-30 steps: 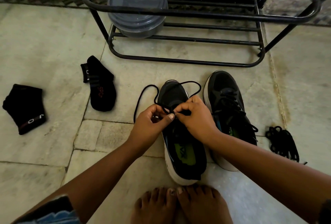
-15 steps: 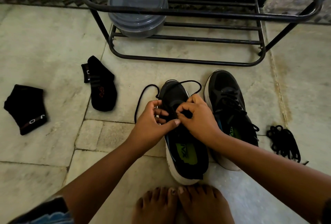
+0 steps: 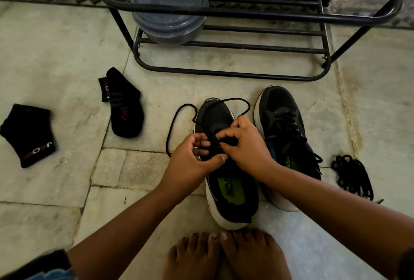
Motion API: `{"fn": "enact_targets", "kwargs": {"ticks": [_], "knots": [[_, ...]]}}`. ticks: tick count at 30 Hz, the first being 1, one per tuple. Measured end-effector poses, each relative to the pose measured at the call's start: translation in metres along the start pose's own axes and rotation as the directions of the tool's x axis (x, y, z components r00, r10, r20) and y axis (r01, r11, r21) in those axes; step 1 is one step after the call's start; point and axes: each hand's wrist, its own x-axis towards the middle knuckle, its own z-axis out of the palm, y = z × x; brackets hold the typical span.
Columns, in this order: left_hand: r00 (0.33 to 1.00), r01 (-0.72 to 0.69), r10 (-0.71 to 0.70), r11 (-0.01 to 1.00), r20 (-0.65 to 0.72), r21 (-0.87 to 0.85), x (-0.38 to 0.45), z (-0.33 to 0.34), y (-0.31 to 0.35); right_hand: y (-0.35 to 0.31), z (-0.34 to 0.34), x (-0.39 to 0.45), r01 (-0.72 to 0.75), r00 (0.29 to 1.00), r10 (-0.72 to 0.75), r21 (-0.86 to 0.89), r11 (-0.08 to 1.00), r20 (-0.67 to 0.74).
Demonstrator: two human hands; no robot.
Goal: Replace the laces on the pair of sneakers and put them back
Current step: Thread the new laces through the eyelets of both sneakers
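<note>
L hand [image 3: 190,163] + R hand [image 3: 245,145] pinch lace [image 3: 172,127] | sock [image 3: 124,105] reads "SPC"

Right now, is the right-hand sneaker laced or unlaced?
Laced: black laces criss-cross the right sneaker, up to its tongue.

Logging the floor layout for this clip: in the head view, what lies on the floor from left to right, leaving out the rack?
Folded black sock → second black sock → sneaker being laced, with left hand and right hand pinching its lace → laced sneaker → bundle of black laces.
</note>
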Motion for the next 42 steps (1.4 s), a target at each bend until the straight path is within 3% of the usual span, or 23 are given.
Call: {"fn": "enact_targets", "kwargs": {"ticks": [14,23,28,31,32,33,34,35,36,37,38,40,42], "knots": [[0.999,-0.025,0.026,0.999,0.020,-0.045,0.000,0.002,-0.012,-0.002,-0.002,-0.001,-0.025,1.000,0.024,0.151,0.988,0.010],[0.999,-0.047,0.048,0.990,0.003,-0.134,-0.002,0.007,-0.022,-0.014,-0.021,-0.003,0.007,1.000,0.000,0.414,0.910,-0.017],[0.998,-0.064,0.065,0.991,0.006,-0.116,-0.003,0.006,-0.026,-0.039,-0.051,0.003,-0.025,0.998,0.059,0.741,0.671,-0.020],[0.997,-0.079,0.079,0.992,0.005,-0.099,-0.003,0.007,-0.026,-0.057,-0.077,0.006,-0.048,0.995,0.095,0.956,0.290,0.021],[0.997,-0.080,0.081,0.993,0.002,-0.092,-0.003,0.007,-0.027,-0.063,-0.085,0.005,-0.033,0.995,0.096,0.980,0.197,0.014],[0.997,-0.082,0.082,0.993,0.001,-0.082,-0.003,0.007,-0.027,-0.068,-0.092,0.005,-0.016,0.995,0.100,0.983,0.185,-0.002],[0.997,-0.082,0.082,0.994,-0.003,-0.072,-0.003,0.007,-0.028,-0.069,-0.097,0.005,-0.009,0.993,0.114,0.966,0.259,-0.021],[0.997,-0.081,0.081,0.994,-0.006,-0.067,-0.003,0.008,-0.028,-0.068,-0.102,0.005,-0.027,0.993,0.118,0.906,0.423,-0.026],[0.997,-0.078,0.078,0.994,-0.011,-0.070,-0.004,0.008,-0.029,-0.066,-0.103,0.005,-0.061,0.993,0.114,0.750,0.659,-0.020],[0.997,-0.079,0.078,0.994,-0.020,-0.076,-0.004,0.009,-0.029,-0.062,-0.102,0.005,-0.089,0.995,0.101,0.475,0.876,0.001],[0.996,-0.083,0.081,0.993,-0.030,-0.080,-0.004,0.010,-0.029,-0.055,-0.097,0.006,-0.087,0.995,0.078,0.156,0.984,0.060],[0.995,-0.091,0.087,0.993,-0.050,-0.077,-0.003,0.013,-0.029,-0.047,-0.087,0.002,-0.032,0.940,0.135,-0.315,0.949,0.313],[0.994,-0.096,0.092,0.993,-0.063,-0.071,-0.003,0.015,-0.029,-0.048,-0.082,-0.005,0.047,0.850,0.184,-0.420,0.906,0.493]]}}
